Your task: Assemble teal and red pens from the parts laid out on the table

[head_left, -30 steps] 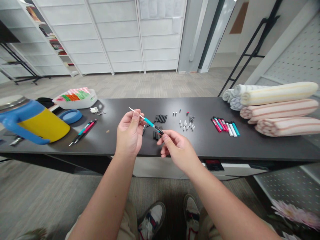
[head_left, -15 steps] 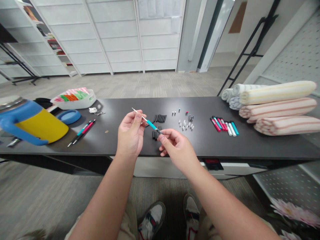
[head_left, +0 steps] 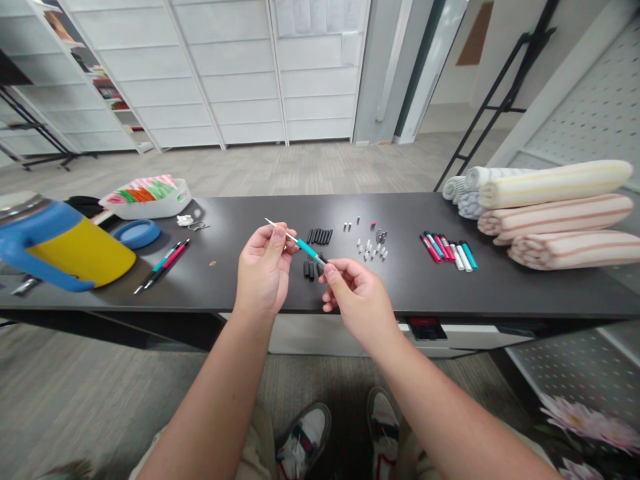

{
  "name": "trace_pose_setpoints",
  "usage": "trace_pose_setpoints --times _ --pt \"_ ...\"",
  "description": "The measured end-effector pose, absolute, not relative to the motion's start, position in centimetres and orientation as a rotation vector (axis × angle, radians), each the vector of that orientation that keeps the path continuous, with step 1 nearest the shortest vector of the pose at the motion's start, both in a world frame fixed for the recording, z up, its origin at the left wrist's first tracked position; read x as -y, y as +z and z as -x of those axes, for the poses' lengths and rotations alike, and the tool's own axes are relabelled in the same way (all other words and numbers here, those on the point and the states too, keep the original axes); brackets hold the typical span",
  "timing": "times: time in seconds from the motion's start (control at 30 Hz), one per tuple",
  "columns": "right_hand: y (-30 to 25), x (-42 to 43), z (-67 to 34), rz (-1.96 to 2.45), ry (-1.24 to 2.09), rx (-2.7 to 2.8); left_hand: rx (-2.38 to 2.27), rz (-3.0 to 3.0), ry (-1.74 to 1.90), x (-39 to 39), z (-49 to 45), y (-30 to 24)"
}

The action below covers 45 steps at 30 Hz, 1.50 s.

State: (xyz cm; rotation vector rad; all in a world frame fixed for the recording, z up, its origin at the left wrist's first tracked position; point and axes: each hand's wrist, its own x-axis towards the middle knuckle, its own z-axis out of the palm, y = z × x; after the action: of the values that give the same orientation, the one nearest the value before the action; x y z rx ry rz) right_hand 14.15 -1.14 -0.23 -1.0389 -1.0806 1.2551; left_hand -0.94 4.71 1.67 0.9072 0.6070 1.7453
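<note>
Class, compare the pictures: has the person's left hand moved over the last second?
Yes, slightly. The left hand has shifted to the right in the view, closer to the row of black tubes lying on the table.

We hold a turquoise pen barrel [head_left: 307, 248] between our two hands, above a black table [head_left: 410, 290].
Our left hand [head_left: 264, 270] pinches the slim white rod [head_left: 271, 222] poking from its upper end, while our right hand [head_left: 357, 287] grips its lower end; beyond them lie black tubes [head_left: 319, 237] and small white pieces [head_left: 368, 255], with rolled towels [head_left: 555, 223] to our right and a blue-and-yellow jug [head_left: 85, 250] to our left.
</note>
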Motion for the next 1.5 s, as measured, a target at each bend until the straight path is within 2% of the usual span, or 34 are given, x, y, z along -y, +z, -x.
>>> trace_pose_setpoints --times 0.6,1.5 --pt "-0.79 1.27 -14.08 1.052 1.220 1.125 -0.622 -0.876 1.824 -4.77 0.47 1.10" --pt "-0.55 1.21 -14.29 1.019 1.243 1.127 -0.645 -0.905 1.686 -4.89 1.11 1.29"
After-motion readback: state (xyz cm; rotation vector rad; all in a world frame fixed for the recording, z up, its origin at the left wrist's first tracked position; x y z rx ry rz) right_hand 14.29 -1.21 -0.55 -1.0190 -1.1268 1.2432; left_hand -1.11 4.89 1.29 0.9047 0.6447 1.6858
